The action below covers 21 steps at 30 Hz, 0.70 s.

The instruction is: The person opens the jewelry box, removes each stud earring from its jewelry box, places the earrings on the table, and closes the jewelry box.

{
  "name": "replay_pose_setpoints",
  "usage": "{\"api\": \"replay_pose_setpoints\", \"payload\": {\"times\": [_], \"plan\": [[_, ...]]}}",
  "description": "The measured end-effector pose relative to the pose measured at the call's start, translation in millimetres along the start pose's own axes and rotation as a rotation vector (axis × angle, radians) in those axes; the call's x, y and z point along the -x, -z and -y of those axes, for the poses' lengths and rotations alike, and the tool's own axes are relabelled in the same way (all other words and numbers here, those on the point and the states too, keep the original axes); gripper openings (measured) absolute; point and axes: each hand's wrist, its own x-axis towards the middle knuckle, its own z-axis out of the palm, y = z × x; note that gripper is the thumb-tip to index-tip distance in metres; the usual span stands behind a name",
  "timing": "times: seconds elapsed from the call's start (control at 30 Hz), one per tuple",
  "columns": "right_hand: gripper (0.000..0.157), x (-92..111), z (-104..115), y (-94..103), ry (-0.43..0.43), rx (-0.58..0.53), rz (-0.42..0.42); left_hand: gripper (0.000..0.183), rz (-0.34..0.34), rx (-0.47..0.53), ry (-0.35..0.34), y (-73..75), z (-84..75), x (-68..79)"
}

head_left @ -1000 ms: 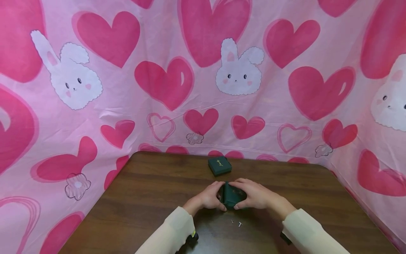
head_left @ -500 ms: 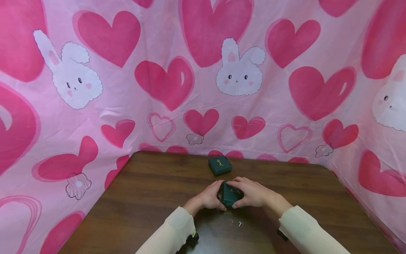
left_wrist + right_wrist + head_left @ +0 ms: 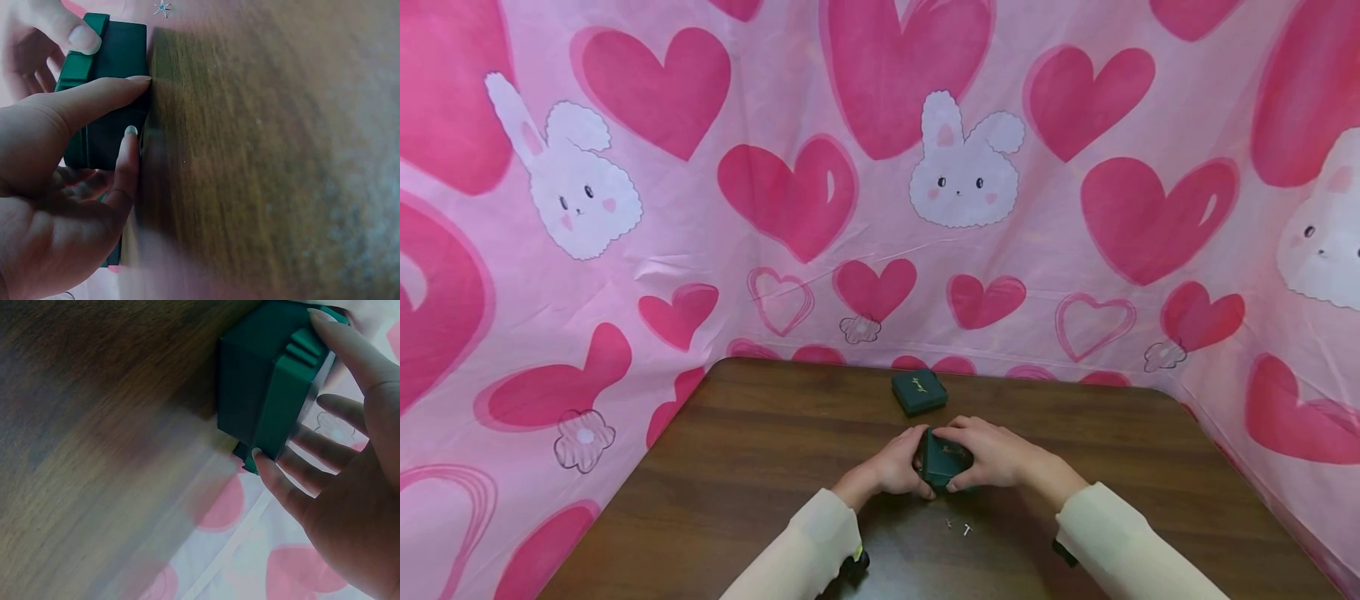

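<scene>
From the head camera, I see the left hand [image 3: 895, 465] at nine o'clock and right hand [image 3: 996, 457] at three around a dark green box [image 3: 945, 467] on the table [image 3: 775, 450], faint gilt script on top; a matching box [image 3: 920, 392] sits at eleven. Left wrist: thumb and fingers grip it. Right wrist: fingertips pinch its smooth lid [image 3: 289, 390]; apparently lid-fitting, wanting even pressure.

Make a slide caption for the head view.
Left hand and right hand grip a square dark-green box on a brown wood-grain table, a second gold-lettered green box behind.
</scene>
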Motion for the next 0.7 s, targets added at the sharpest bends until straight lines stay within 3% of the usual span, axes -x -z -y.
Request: {"api": "replay_pose_setpoints", "payload": {"times": [0.7], "plan": [[0.077,-2.4,-1.2,-5.3,-0.030,-0.029,0.014,0.097,-0.006,0.015,0.030,-1.6,-0.2,-0.9]]}}
